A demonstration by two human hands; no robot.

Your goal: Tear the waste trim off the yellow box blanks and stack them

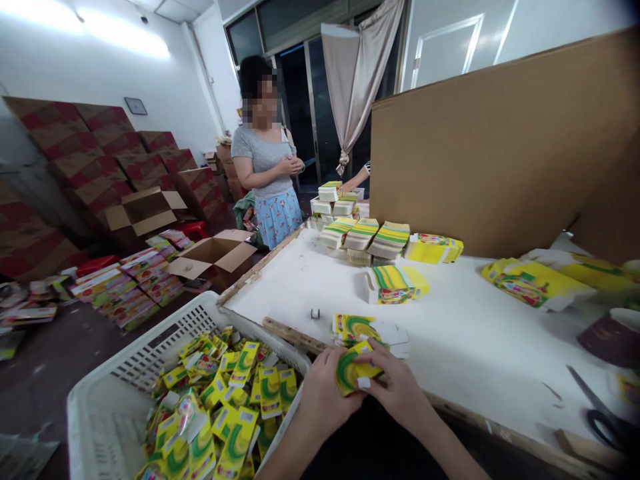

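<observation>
Yellow carton point(349, 371) | left hand point(327, 387), right hand point(399, 385) gripping it | white table point(465, 337) | stacked boxes point(97, 150)

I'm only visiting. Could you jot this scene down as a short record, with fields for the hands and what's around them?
Left hand: holding a small box, yellow and green
Right hand: gripping the same small box
Basket: white, holding many similar boxes
Table: white-topped, with stacked cartons and scissors
Background: a standing person
</observation>
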